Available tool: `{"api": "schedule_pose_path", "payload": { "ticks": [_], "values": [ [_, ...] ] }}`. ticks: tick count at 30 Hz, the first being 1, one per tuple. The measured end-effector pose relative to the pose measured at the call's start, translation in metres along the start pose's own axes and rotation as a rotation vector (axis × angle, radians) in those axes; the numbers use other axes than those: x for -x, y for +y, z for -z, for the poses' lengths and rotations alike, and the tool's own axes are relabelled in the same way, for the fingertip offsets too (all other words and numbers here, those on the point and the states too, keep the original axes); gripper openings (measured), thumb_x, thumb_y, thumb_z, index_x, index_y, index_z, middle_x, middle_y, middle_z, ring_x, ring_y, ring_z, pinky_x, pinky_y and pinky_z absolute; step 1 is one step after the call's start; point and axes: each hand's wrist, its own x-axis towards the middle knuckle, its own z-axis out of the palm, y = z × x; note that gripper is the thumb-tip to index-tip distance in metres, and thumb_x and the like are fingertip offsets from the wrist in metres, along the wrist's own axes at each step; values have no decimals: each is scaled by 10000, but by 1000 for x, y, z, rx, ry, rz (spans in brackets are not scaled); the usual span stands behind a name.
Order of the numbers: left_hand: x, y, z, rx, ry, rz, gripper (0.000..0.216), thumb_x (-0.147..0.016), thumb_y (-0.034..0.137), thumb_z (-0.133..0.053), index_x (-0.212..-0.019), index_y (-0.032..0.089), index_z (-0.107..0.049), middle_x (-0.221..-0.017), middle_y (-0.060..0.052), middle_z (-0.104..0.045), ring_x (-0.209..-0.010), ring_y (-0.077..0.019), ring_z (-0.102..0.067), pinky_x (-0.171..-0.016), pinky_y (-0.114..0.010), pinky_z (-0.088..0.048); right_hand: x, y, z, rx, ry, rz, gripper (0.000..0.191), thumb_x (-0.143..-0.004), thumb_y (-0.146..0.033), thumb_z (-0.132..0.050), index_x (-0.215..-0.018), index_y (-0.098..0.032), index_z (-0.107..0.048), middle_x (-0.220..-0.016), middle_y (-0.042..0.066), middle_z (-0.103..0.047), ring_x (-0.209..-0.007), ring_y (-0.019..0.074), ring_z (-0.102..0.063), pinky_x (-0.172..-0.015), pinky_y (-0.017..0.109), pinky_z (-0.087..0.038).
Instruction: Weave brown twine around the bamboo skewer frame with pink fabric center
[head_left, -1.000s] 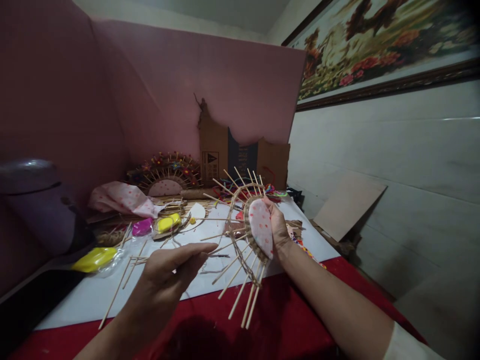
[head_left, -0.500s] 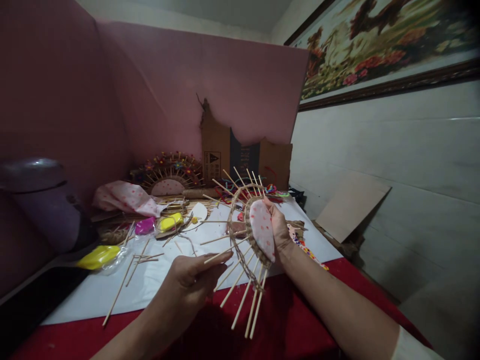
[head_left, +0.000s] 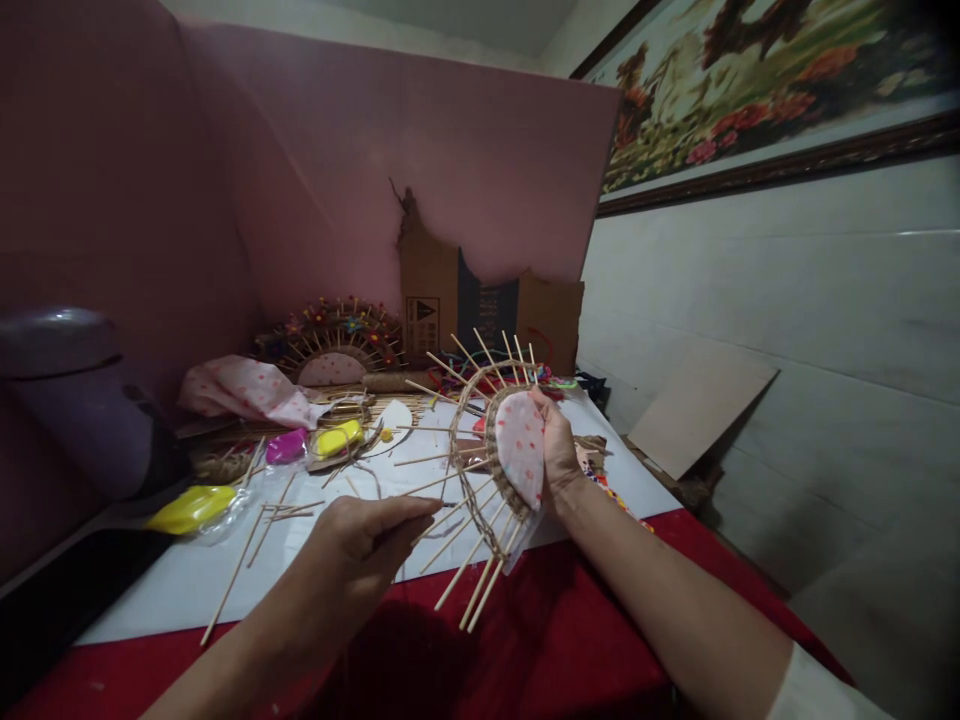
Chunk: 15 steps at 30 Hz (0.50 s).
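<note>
My right hand (head_left: 559, 445) grips the flat edge of a half-round woven piece (head_left: 520, 450) covered in white cloth with red dots. Thin wooden sticks fan out from its curved side, and a ring of brown twine (head_left: 454, 430) is woven through them, apart from the centre. Left of the lower sticks, my left hand (head_left: 375, 550) is closed in a pinch. A thin dark strand, which looks like the twine's end, shows at its fingertips and runs toward the woven ring. The right fingers are partly hidden behind the piece.
Loose sticks (head_left: 234, 570) and packets of yellow clay (head_left: 193, 508) and purple clay (head_left: 286, 446) lie on the left of the white sheet (head_left: 300, 585). A similar decorated fan (head_left: 334, 368) stands behind, near torn cardboard (head_left: 427, 275). A purple bottle (head_left: 71, 400) is far left.
My left hand has moved left and slightly down, away from the sticks, drawing a thin strand out. The woven piece has turned slightly, its lower sticks swinging left and up.
</note>
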Motion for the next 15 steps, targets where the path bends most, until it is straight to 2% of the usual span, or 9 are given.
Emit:
{"api": "schedule_pose_path", "payload": {
  "ticks": [3,7,12,15],
  "values": [
    [-1,1,5,90,-50,68,240,-794,249,-520,-945,174,-691,-662,-27,-700,-520,-113,-578,-473,-196,-467,-3,0,4,12,-12,13,277,-735,-422,-519,-631,-176,-592,-523,2,-644,-442,152,-589,-444,269,-481],
    [-2,0,6,113,-39,104,231,-785,249,-532,-940,191,-692,-856,-56,-721,-717,-150,-644,-620,-226,-511,-4,0,5,33,-6,17,290,-740,-435,-507,-655,-176,-606,-535,13,-654,-461,165,-597,-445,277,-481],
    [-3,-1,5,71,7,83,234,-786,271,-520,-891,166,-700,-724,-43,-716,-603,-132,-610,-529,-206,-484,-2,-1,1,48,69,68,267,-760,-370,-498,-631,-162,-605,-523,10,-653,-438,155,-595,-444,270,-489],
    [-2,-3,6,-4,12,78,254,-799,299,-505,-888,158,-697,-659,-27,-692,-534,-114,-559,-475,-194,-445,-3,-2,1,42,68,69,260,-754,-378,-515,-633,-162,-593,-520,6,-646,-433,154,-594,-441,268,-488]
  ]
}}
